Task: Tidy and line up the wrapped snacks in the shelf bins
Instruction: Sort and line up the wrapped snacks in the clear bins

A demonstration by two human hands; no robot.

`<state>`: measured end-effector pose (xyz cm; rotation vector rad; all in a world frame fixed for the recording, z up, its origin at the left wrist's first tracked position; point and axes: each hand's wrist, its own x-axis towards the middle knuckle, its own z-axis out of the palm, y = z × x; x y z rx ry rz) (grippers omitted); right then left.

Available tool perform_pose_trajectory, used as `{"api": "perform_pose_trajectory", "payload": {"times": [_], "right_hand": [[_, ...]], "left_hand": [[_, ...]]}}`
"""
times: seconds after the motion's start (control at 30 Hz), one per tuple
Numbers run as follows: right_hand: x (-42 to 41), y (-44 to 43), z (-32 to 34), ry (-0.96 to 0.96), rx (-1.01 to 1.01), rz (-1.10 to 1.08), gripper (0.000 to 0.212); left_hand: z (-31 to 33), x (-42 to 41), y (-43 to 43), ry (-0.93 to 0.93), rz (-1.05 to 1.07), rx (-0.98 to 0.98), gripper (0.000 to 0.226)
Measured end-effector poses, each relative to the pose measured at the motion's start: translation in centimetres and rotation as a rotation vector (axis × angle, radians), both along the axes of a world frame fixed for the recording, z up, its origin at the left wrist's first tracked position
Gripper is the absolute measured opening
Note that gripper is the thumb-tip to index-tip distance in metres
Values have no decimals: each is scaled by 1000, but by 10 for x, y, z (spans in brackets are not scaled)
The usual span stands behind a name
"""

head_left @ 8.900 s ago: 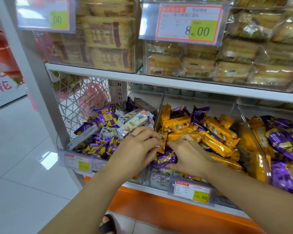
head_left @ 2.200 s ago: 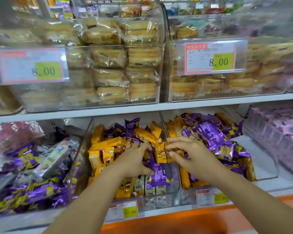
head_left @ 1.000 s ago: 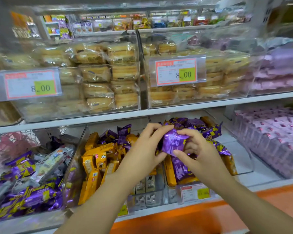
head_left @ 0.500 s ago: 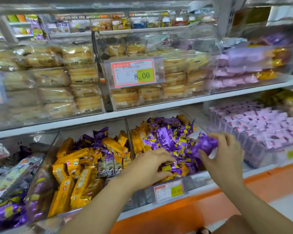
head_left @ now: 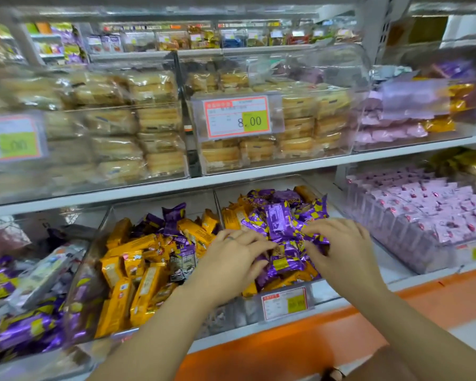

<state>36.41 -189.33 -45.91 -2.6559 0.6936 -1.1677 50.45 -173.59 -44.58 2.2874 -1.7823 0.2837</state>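
A heap of purple wrapped snacks (head_left: 282, 224) fills the clear bin (head_left: 323, 291) on the lower shelf, with some orange packs underneath. My left hand (head_left: 231, 264) lies on the heap's left side, fingers spread and fairly straight, touching the wrappers. On the right side of the heap my right hand (head_left: 344, 251) rests with its fingers pointing left over the purple packs. Neither hand lifts a pack. The neighbouring bin to the left holds orange wrapped snacks (head_left: 138, 270) mixed with a few purple ones, lying at odd angles.
A price tag (head_left: 285, 302) hangs on the bin's front. Pink wrapped packs (head_left: 429, 213) stand in rows in the bin to the right. Purple and pale packs (head_left: 28, 298) fill the far-left bin. The shelf above carries clear bins of cakes (head_left: 259, 152) and overhangs the lower bins.
My right hand has brought the purple pack it held at the right down onto the heap and now rests there. My left hand has slid up onto the purple packs.
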Motion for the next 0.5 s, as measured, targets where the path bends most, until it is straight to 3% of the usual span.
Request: {"api": "perform_pose_trajectory", "payload": {"times": [0.3, 0.5], "right_hand": [[105, 96, 15, 156, 172, 484, 21], [184, 138, 9, 445, 262, 668, 52]], "left_hand": [[0, 73, 123, 127, 407, -193, 27], [-7, 96, 172, 179, 456, -318, 26]]}}
